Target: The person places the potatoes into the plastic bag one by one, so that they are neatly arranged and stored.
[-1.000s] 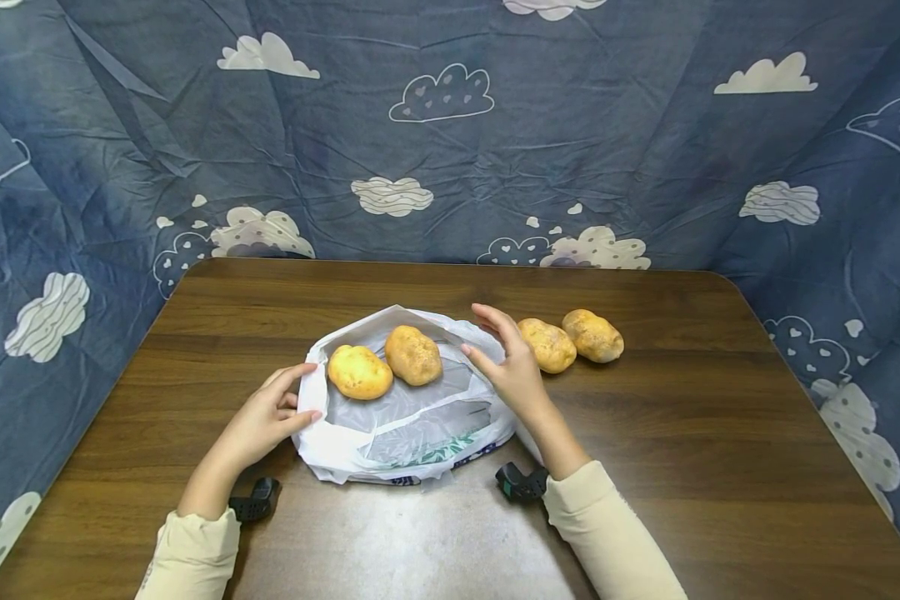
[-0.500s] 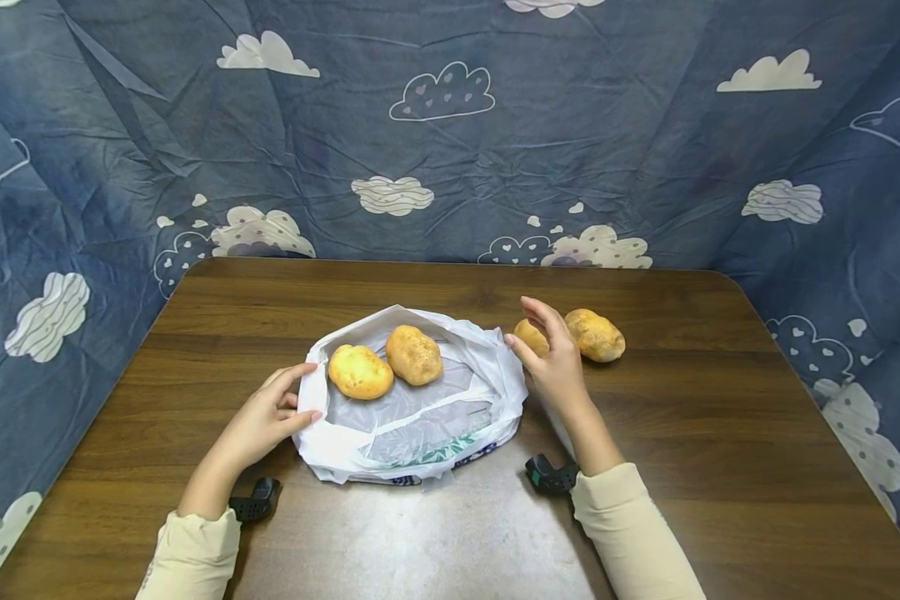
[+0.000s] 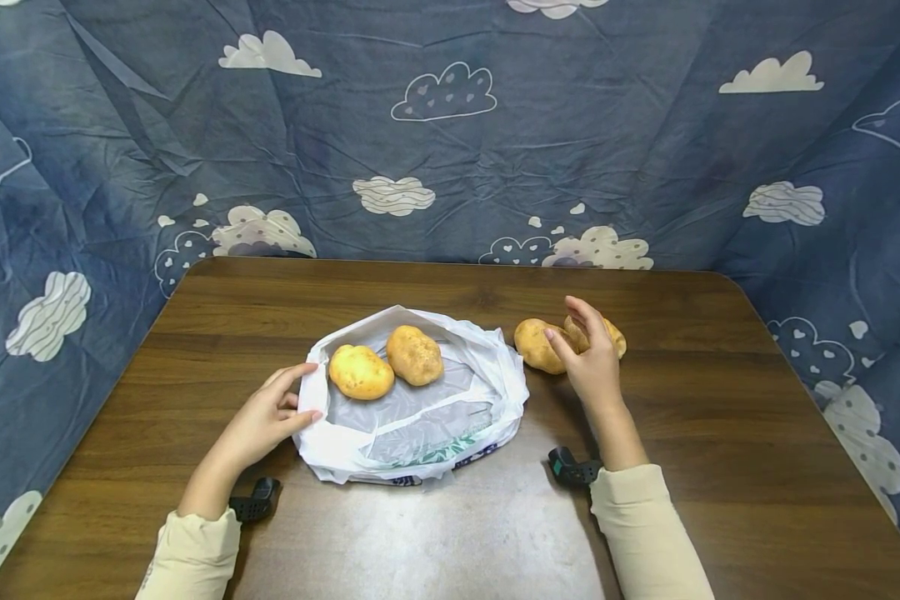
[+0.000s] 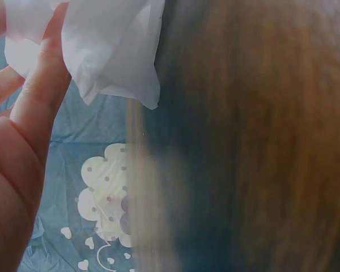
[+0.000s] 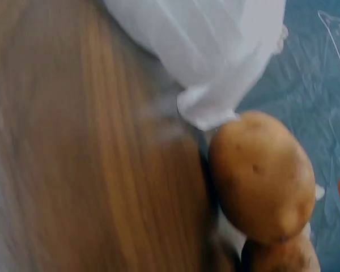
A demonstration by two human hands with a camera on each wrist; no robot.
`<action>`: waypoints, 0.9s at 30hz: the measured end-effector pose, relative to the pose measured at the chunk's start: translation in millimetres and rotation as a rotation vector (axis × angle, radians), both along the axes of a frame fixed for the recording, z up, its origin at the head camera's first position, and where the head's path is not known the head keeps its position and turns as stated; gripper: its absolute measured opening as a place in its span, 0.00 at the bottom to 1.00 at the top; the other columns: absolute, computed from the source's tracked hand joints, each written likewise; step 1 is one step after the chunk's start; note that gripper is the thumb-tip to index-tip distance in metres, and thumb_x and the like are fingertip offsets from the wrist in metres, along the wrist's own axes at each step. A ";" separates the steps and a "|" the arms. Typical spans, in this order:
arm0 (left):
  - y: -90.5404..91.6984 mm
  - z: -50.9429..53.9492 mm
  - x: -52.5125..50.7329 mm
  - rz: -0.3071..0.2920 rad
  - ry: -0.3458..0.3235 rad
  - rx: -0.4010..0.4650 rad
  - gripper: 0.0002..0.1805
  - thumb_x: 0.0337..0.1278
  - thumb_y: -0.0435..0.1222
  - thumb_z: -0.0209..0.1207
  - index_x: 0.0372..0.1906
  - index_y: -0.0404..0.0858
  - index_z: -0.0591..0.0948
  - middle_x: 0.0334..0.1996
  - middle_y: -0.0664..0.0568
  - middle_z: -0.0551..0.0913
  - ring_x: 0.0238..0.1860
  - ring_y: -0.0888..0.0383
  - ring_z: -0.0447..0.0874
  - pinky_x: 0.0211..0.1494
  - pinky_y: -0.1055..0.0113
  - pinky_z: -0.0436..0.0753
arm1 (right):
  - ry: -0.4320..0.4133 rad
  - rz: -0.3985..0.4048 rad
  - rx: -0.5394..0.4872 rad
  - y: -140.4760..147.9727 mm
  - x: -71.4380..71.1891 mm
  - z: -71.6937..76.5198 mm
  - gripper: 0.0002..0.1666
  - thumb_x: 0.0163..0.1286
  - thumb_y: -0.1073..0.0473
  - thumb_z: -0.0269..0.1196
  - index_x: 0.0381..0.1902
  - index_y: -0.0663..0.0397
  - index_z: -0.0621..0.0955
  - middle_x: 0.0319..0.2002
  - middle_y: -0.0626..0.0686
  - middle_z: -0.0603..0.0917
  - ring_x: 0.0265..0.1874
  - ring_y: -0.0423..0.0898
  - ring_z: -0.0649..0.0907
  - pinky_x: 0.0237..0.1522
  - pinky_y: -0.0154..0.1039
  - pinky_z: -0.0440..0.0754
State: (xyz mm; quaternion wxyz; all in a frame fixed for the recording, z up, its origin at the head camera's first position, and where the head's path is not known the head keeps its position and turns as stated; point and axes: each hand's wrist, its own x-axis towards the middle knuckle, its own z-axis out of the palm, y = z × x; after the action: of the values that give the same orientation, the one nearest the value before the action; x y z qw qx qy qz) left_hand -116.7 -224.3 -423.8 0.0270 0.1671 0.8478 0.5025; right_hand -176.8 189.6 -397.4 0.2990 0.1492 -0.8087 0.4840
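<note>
A white plastic bag (image 3: 337,442) lies with its mouth spread wide, showing two potatoes inside: a yellow one (image 3: 361,372) and a browner one (image 3: 414,356). My left hand (image 3: 258,423) holds the bag's left rim between thumb and fingers; the left wrist view shows a digit (image 4: 45,85) partly covered by the plastic. To the right of the bag lie two more potatoes, a nearer one (image 3: 537,346) and one (image 3: 617,337) partly hidden behind my right hand (image 3: 596,358). That hand hovers over them, fingers spread and loosely bent, holding nothing.
Both potatoes outside sit close together on the brown wooden table (image 3: 720,417). A blue cloud-print cloth (image 3: 450,167) hangs behind the table's back edge. Each wrist carries a black camera band, such as the right one (image 3: 572,468).
My right hand has moved right from the bag's right rim to above the outside potatoes. The bag's right side has settled outward. My left hand stays in place.
</note>
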 end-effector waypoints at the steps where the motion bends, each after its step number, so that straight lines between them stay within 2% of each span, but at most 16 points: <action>1: 0.2 0.3 0.1 0.001 0.000 0.002 0.34 0.47 0.25 0.62 0.62 0.32 0.62 0.53 0.37 0.64 0.32 0.59 0.78 0.32 0.70 0.80 | 0.008 -0.015 -0.001 3.1 -0.8 -0.9 0.28 0.53 0.74 0.64 0.53 0.72 0.70 0.50 0.65 0.73 0.50 0.58 0.73 0.55 0.40 0.68; 5: 0.8 0.3 0.1 0.002 0.008 0.004 0.34 0.47 0.25 0.62 0.62 0.32 0.63 0.53 0.37 0.64 0.31 0.60 0.77 0.32 0.70 0.80 | 0.014 -0.065 -0.010 12.1 0.0 0.8 0.28 0.52 0.75 0.64 0.52 0.74 0.70 0.49 0.66 0.73 0.50 0.59 0.73 0.55 0.41 0.68; 10: 0.8 -0.5 0.1 0.000 0.015 0.007 0.34 0.47 0.25 0.62 0.61 0.31 0.63 0.53 0.37 0.64 0.31 0.61 0.77 0.32 0.71 0.80 | -0.012 -0.103 -0.049 25.4 -1.4 -4.8 0.29 0.51 0.76 0.64 0.52 0.74 0.70 0.50 0.66 0.73 0.50 0.59 0.73 0.55 0.45 0.68; 16: 0.9 0.8 0.2 0.007 -0.006 0.005 0.34 0.47 0.25 0.62 0.62 0.32 0.63 0.53 0.38 0.64 0.31 0.61 0.77 0.32 0.71 0.79 | -0.018 -0.128 -0.086 49.6 -13.7 -27.8 0.31 0.49 0.76 0.66 0.53 0.71 0.71 0.49 0.66 0.73 0.49 0.62 0.72 0.54 0.51 0.68; 21: 0.5 1.0 -0.2 0.010 -0.018 0.004 0.35 0.47 0.25 0.62 0.62 0.33 0.62 0.53 0.38 0.63 0.31 0.60 0.77 0.32 0.70 0.80 | -0.070 -0.173 -0.094 63.4 -18.5 -42.4 0.32 0.49 0.72 0.68 0.54 0.64 0.71 0.51 0.62 0.74 0.51 0.56 0.73 0.55 0.42 0.68; 24: 0.3 0.5 -0.4 0.009 -0.016 0.003 0.35 0.47 0.25 0.62 0.62 0.32 0.62 0.54 0.38 0.63 0.31 0.60 0.77 0.32 0.70 0.80 | -0.095 -0.183 -0.096 67.2 -18.8 -46.5 0.33 0.49 0.69 0.69 0.54 0.65 0.71 0.52 0.61 0.74 0.52 0.53 0.73 0.55 0.37 0.68; 27: 0.0 0.0 -0.4 0.009 -0.015 0.003 0.35 0.47 0.25 0.62 0.62 0.33 0.62 0.53 0.38 0.63 0.31 0.60 0.77 0.32 0.70 0.80 | -0.120 -0.184 -0.107 69.5 -19.0 -50.2 0.33 0.50 0.69 0.68 0.55 0.66 0.70 0.52 0.62 0.73 0.52 0.54 0.72 0.55 0.35 0.67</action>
State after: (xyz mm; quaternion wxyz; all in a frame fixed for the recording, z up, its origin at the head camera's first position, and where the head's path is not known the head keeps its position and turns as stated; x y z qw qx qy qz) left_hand -117.1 -224.2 -423.8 0.0309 0.1594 0.8477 0.5051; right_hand -195.8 259.1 -447.7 0.3007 0.0287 -0.8085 0.5050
